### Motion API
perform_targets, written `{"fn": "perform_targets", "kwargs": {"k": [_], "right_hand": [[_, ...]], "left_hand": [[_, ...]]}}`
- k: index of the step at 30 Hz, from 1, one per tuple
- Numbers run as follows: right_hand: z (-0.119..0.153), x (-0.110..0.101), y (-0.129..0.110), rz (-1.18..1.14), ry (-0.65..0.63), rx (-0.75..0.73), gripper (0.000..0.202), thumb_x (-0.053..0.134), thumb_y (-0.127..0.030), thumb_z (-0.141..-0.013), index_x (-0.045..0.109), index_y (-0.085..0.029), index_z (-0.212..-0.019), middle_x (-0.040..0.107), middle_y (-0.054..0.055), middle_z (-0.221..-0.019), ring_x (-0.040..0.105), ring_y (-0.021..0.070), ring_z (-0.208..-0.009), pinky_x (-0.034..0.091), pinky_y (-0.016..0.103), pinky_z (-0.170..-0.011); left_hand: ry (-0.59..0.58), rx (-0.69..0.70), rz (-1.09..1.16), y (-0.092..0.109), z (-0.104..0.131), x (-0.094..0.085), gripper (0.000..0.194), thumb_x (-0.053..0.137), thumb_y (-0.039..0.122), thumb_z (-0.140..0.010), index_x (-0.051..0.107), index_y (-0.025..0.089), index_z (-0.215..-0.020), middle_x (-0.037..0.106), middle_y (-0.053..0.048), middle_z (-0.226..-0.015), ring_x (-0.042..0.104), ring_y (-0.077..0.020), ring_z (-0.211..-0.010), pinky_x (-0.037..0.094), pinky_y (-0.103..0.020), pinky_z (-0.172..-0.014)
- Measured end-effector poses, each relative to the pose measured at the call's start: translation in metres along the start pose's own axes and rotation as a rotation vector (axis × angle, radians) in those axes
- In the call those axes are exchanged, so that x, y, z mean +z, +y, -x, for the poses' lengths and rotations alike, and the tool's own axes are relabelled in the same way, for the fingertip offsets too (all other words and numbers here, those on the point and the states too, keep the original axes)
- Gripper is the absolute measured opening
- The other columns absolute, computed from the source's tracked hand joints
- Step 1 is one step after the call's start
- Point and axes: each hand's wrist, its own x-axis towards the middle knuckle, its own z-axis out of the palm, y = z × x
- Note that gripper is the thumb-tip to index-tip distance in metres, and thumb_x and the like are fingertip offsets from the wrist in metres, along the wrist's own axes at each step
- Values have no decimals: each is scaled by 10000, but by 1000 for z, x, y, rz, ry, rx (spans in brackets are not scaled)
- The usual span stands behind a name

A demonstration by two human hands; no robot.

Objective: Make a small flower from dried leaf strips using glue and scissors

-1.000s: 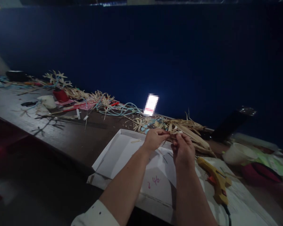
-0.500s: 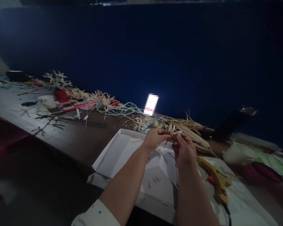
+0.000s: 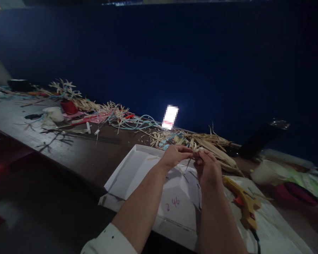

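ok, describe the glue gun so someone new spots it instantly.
Start at the shallow white box on the dark table. Just right of it, past the right forearm, the yellow glue gun lies on white paper, black cord trailing from its handle toward the viewer. Its yellow colour and red-orange trigger set it apart from the pale cup and dark pink item farther right.

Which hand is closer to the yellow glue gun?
Right. The right hand is left of the glue gun, a bit beyond it; the left hand is farther left.
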Motion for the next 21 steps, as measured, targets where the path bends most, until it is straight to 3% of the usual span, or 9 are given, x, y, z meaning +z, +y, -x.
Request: {"fn": "perform_targets", "kwargs": {"k": [21], "right_hand": [[0, 1, 1, -16, -1, 17, 198, 725, -217, -559, 568, -154, -662, 502, -61, -563, 356, 17, -425, 243, 128, -366]], "left_hand": [[-8, -40, 36, 1, 0, -1, 282, 767, 247, -554, 725, 114, -800, 701, -49, -749, 605, -135, -705, 468, -280, -759]]}}
